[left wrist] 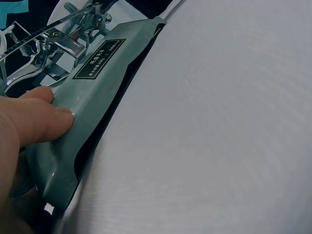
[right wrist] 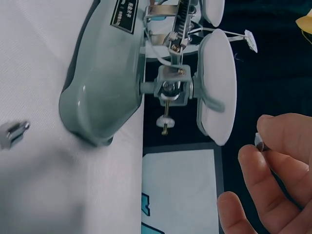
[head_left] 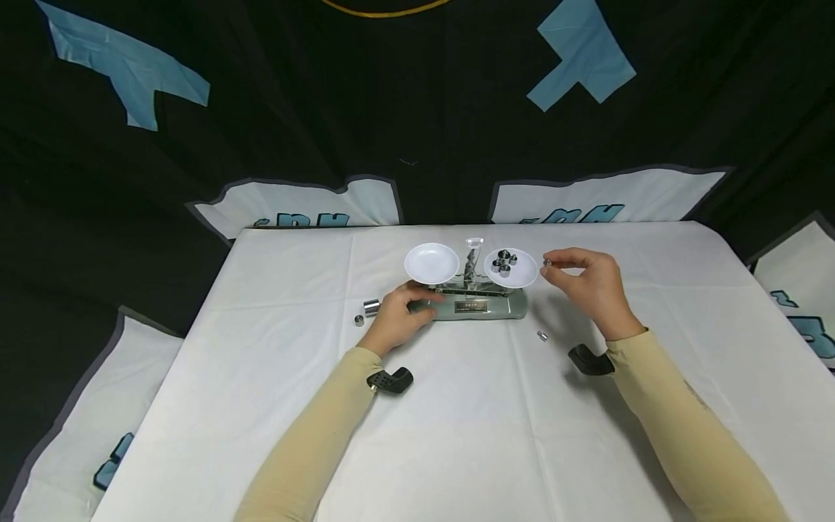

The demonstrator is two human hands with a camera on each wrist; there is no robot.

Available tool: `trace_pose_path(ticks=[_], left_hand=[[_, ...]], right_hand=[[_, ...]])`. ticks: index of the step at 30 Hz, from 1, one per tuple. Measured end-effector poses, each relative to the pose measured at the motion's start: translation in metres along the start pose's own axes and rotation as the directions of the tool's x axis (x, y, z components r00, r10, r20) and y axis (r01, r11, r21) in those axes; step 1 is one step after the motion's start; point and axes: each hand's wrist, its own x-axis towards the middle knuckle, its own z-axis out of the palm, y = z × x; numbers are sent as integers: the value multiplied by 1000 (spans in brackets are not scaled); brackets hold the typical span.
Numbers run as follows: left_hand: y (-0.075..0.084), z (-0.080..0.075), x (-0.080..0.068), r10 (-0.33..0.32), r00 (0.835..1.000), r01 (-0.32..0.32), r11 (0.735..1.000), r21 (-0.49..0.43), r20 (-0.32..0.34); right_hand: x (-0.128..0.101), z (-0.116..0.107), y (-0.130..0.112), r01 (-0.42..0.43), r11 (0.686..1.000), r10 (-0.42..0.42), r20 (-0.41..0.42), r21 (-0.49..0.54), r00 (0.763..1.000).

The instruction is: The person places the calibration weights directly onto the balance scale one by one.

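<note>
With the left hand (head_left: 398, 315) gripping the scale (head_left: 479, 304) base, the right hand (head_left: 587, 283), pinching a weight (head_left: 548, 262) beside the right pan (head_left: 512, 267), should lower it gently.

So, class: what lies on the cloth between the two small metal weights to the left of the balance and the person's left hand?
Nothing: in the head view that stretch of white cloth is bare between the weights and the left hand.

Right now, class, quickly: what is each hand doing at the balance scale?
Left hand: fingers curled round the left end of the scale base, gripping it.
Right hand: pinching a small metal weight beside the right pan.
</note>
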Motion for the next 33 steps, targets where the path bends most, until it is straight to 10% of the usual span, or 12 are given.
trace_pose_path(ticks=[33], left_hand=[[-2,1,1,15,1000,-15,1000,7,-3]], right_hand=[[18,32,-14,-58,998,61,123,-21,991]])
